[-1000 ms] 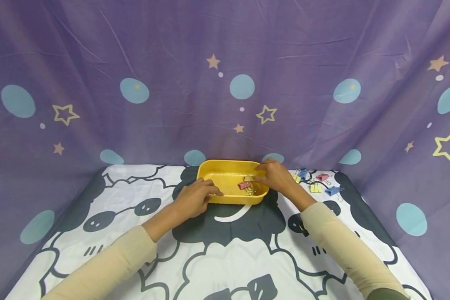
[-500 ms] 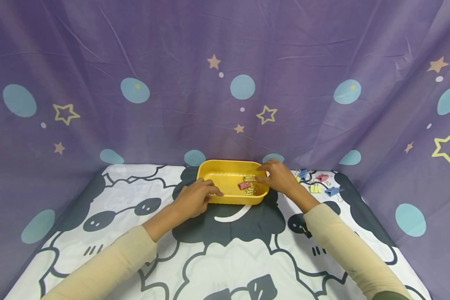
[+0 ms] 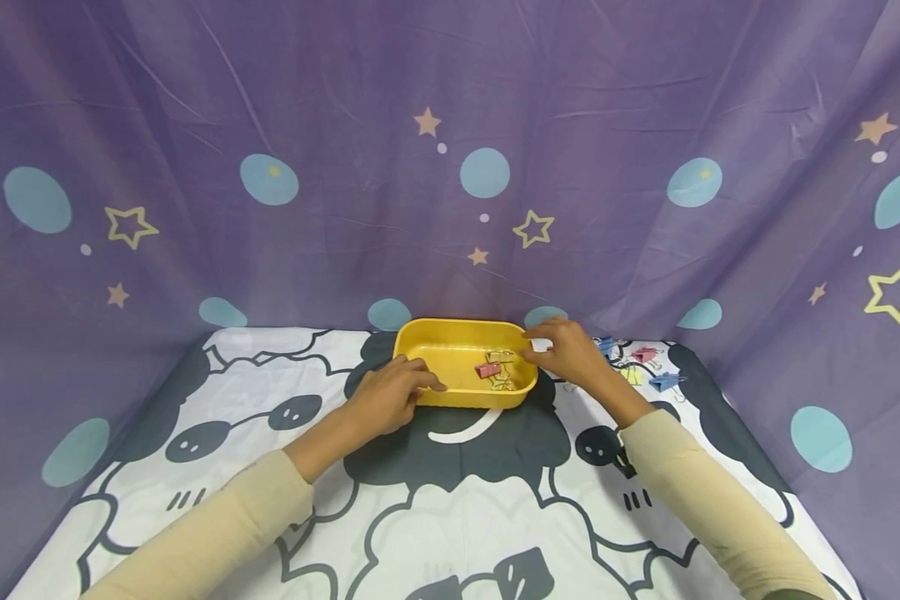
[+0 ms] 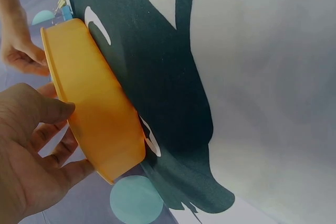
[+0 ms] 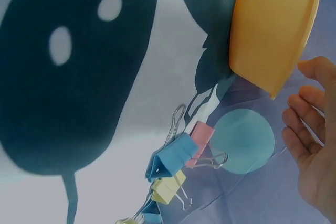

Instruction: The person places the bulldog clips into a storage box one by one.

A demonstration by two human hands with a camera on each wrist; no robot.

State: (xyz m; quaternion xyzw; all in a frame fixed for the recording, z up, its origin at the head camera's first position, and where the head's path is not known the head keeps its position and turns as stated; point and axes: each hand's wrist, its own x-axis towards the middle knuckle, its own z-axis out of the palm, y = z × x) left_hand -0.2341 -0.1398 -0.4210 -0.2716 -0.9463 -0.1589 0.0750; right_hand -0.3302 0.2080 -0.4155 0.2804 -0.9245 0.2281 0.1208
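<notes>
A yellow plastic tray [image 3: 450, 392] stands at the far edge of the table in the head view. Inside, toward its right end, lie a red binder clip [image 3: 487, 370] and yellow binder clips [image 3: 499, 357]. My left hand [image 3: 392, 395] holds the tray's near left rim; in the left wrist view its thumb [image 4: 59, 110] lies against the outer wall, the other fingers around the rim. Just off the right end, my right hand [image 3: 566, 356] hovers with loosely bent fingers and nothing in them. In the right wrist view its fingers [image 5: 299, 129] are beside the tray's corner.
To the right of the tray lie more binder clips: a blue one [image 3: 665, 382], a red one [image 3: 645, 355] and a yellow one [image 3: 632, 376], with another blue clip [image 3: 605, 345] partly behind the right hand. A purple curtain [image 3: 330, 250] hangs directly behind the table.
My right hand has drawn back to the right, from over the tray's inside to its right rim. The yellow clips in the tray show more fully. My left hand stays on the rim.
</notes>
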